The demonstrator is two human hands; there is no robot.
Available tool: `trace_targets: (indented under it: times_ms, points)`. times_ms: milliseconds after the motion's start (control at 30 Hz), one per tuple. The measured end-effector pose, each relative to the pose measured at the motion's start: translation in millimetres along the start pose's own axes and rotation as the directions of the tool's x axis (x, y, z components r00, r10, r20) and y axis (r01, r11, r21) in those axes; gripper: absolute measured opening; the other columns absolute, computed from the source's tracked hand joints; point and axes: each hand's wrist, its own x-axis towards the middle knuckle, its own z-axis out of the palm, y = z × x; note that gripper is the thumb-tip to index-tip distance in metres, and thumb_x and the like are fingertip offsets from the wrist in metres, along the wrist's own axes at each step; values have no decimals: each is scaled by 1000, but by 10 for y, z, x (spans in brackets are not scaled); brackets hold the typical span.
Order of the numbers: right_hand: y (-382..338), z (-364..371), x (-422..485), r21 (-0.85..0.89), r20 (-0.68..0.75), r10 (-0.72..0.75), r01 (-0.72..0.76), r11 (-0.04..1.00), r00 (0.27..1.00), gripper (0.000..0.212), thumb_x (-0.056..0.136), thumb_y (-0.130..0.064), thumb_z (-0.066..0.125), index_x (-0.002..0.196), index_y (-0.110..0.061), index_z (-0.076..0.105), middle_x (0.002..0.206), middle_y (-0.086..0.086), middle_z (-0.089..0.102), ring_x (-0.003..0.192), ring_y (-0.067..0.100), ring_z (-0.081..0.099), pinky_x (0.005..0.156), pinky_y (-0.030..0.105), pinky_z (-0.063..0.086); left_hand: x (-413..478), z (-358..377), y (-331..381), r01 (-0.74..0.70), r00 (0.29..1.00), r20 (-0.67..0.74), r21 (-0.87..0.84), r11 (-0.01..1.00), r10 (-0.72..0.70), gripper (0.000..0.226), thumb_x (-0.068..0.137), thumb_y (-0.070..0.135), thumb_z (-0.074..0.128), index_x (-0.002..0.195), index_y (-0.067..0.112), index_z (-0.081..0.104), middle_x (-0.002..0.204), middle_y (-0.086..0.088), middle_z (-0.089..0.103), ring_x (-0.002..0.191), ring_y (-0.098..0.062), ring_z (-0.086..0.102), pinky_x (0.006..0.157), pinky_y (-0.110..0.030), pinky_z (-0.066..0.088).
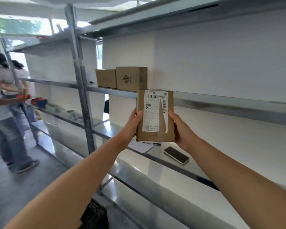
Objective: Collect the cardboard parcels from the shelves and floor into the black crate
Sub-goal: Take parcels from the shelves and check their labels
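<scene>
One brown cardboard parcel (155,115), white barcoded label (153,113) on its face, upright in air before the shelf (221,103) edge; fingers (138,114) of left hand (132,123) and right hand (182,129) grip its sides.

Bare left hand (132,123), bare right hand (182,130); forearms bare up to frame edge.

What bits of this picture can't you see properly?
All in the head view:
1. Black crate: cut off by the bottom edge and partly behind the left arm, so its inside is unseen.
2. Label on the held parcel: print too small to read.
3. Fingers of the left hand and right hand: mostly hidden behind the held parcel.
4. People and small things on the far shelf: blurred.
</scene>
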Motion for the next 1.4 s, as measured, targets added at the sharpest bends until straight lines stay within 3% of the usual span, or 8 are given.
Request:
trace_targets:
  times_ms: [133,267,467,733,900,1033,1167,1400]
  points:
    - [164,785,413,-9,125,33,-32,999,992,39,89,-59,42,118,-37,58,120,-1,65,114,24,58,103,51,43,-145,-802,-162,83,989,-130,42,996,-76,54,91,61,26,137,34,35,119,11,58,106,-8,58,94,-31,48]
    - [338,1496,740,15,261,31,-37,999,965,39,91,-58,41,119,-37,58,120,0,65,114,25,58,101,51,44,-368,-1432,-256,71,975,-217,63,995,-56,61,83,64,30,137,36,34,115,16,59,89,9,64,63,-8,52]
    - [557,2436,1164,82,461,86,-139,987,883,45,88,-57,46,125,-34,56,126,3,62,120,27,55,104,50,42,-585,-2235,-353,96,907,-413,27,995,-76,34,96,48,28,127,35,36,105,13,59,71,14,65,54,-5,48]
    - [874,3351,1716,55,599,127,-199,979,791,40,86,-55,51,119,-35,61,119,1,67,113,24,60,100,49,46,-703,-2948,-578,219,774,-610,4,976,-171,50,95,54,27,142,35,26,118,16,57,94,5,58,68,-10,51]
    - [1031,3648,2176,21,690,149,-225,974,709,43,82,-58,55,116,-34,63,117,1,68,113,25,60,101,50,45,-521,-3185,-689,263,681,-703,-27,964,-206,49,94,57,26,140,38,27,108,23,57,82,13,59,54,-7,50]
    - [1164,3808,2518,-27,732,185,-243,970,656,43,80,-59,55,115,-35,63,115,1,69,111,24,61,99,47,47,-304,-3331,-898,272,605,-760,-87,959,-240,52,93,60,26,140,39,30,117,16,60,91,4,61,61,-17,54]
    - [1430,3932,2761,-86,760,231,-258,962,608,42,77,-61,56,111,-38,64,111,-2,71,111,23,62,96,45,50,-180,-3520,-1214,269,540,-777,-206,941,-325,53,91,64,28,139,42,33,131,8,57,115,-16,58,98,-48,47]
    - [2152,4197,3261,-192,746,335,-296,936,575,43,80,-63,50,114,-40,62,112,-6,70,110,19,62,91,41,51,44,-4027,-1952,348,487,-766,-271,897,-420,52,89,67,32,138,51,24,127,16,56,111,-12,57,90,-46,50]
